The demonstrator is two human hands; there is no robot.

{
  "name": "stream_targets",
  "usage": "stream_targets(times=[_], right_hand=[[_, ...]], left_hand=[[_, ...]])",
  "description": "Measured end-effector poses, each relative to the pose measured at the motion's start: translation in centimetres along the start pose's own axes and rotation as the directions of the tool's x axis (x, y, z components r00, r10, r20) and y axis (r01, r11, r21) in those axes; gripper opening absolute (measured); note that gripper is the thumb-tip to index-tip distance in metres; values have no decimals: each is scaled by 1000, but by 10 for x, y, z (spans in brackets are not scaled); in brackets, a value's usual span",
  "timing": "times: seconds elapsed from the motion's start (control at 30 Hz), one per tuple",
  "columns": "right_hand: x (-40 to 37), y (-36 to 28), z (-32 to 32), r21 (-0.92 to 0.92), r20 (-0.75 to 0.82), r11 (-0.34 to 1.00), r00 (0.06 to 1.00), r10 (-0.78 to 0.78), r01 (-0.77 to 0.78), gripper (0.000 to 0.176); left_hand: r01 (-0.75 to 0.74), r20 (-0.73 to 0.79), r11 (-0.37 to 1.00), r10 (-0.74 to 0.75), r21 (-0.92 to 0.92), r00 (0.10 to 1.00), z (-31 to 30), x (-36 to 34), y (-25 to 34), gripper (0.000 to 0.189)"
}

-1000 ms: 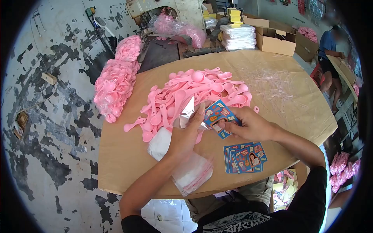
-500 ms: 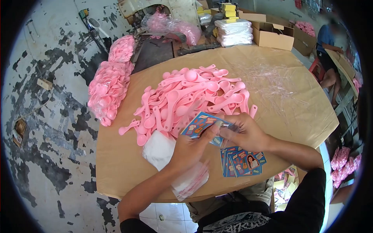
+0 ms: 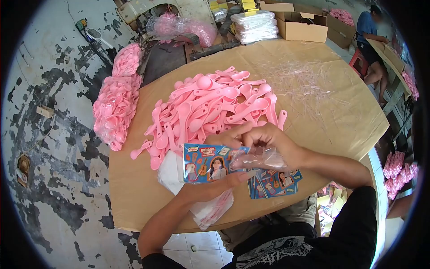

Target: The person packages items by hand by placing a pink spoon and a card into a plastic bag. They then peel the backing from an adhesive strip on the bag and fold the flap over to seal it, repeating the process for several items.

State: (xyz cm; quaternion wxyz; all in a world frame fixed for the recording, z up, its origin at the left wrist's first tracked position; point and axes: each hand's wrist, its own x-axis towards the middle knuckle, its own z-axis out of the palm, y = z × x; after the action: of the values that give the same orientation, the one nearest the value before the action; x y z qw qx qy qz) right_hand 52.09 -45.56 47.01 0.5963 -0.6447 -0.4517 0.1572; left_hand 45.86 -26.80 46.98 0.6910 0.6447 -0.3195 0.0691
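In my left hand (image 3: pixel 208 187) is a blue printed card (image 3: pixel 204 163), its picture side up, the thumb along its lower edge. Clear plastic (image 3: pixel 264 160) extends from the card's right end. My right hand (image 3: pixel 273 140) has its fingers closed on this plastic bag, just right of the card. Below my right hand lies a fanned stack of similar blue cards (image 3: pixel 277 184). A bundle of clear plastic bags (image 3: pixel 214 210) rests partly under my left forearm. Just beyond both hands spreads a big heap of pink measuring spoons (image 3: pixel 210 105).
Bagged pink spoons (image 3: pixel 116 105) stand at the table's left edge. Thin plastic strips (image 3: pixel 304 83) are scattered over the brown paper-covered table (image 3: pixel 349 116). Stacked plastic packs (image 3: pixel 255 27) and a cardboard box (image 3: pixel 302 27) sit at the back. A person (image 3: pixel 371 40) sits at another table, far right.
The card has turned from a slant to nearly level, facing up, and moved left. My right hand has come over the bag's right end. The whole view has shifted slightly.
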Motion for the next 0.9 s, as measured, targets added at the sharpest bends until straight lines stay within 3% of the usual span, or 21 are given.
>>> stream_targets(times=[0.1,0.13,0.2,0.3,0.4,0.5,0.6,0.7,0.8,0.9], right_hand=[[1,-13,-27,-193,120,981,993,3,21,13],[2,-20,-40,-239,141,971,990,16,18,15],[-2,-23,-79,-656,151,753,985,80,40,21],[-24,-8,-111,-884,-4,454,971,239,-116,30],[-15,4,-120,-727,114,656,906,408,-204,33],[-14,4,-122,-832,192,554,922,336,-29,28],[-19,-8,-126,-712,121,648,863,491,-269,25],[-17,-33,-116,-534,93,776,889,448,-335,19],[-16,-30,-107,-438,103,887,972,209,-145,18],[-13,-35,-79,-480,20,874,995,101,-79,21]], left_hand=[[76,-113,982,-97,-172,989,-3,-3,6,50],[-25,-125,996,14,-89,992,-16,-1,-2,51],[75,-259,984,-116,-161,959,-22,0,4,52],[117,-320,975,-173,-187,931,-27,3,7,53],[130,-320,978,-178,-165,931,-25,3,5,51],[113,-314,977,-165,-179,935,-29,3,3,52],[91,-328,974,-157,-208,932,-32,4,5,52],[68,-308,986,-112,-150,945,-36,5,5,51],[36,-259,995,-58,-89,964,-46,3,-2,50],[36,-239,990,-68,-136,969,-44,3,-2,52]])
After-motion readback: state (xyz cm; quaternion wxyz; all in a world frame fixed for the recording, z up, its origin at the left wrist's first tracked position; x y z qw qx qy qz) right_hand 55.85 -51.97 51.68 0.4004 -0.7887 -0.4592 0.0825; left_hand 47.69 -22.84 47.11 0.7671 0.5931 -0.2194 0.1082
